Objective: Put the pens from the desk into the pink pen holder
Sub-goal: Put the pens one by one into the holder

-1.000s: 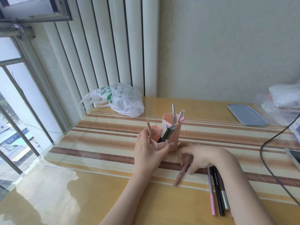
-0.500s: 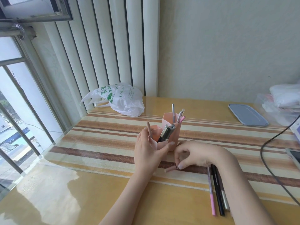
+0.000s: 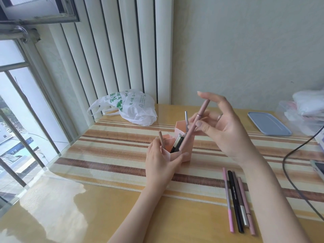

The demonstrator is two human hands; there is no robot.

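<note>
The pink pen holder (image 3: 187, 151) stands mid-desk with several pens in its compartments. My left hand (image 3: 160, 165) grips its front lower section. My right hand (image 3: 222, 127) is raised just right of the holder and pinches a dusty-pink pen (image 3: 194, 125) between thumb and fingers. That pen slants down to the left, its lower end at the holder's opening. Several more pens (image 3: 236, 200) lie side by side on the desk at the lower right, beside my right forearm.
A white plastic bag (image 3: 133, 107) lies at the back left near the blinds. A blue-grey lid (image 3: 269, 126) sits back right, with bagged items (image 3: 308, 106) beyond it. A black cable (image 3: 294, 183) curves along the right edge beside a phone (image 3: 319, 170).
My right hand has lifted the pink pen off the desk and carried it up over the holder, tilting it upright. My left hand has stayed on the holder.
</note>
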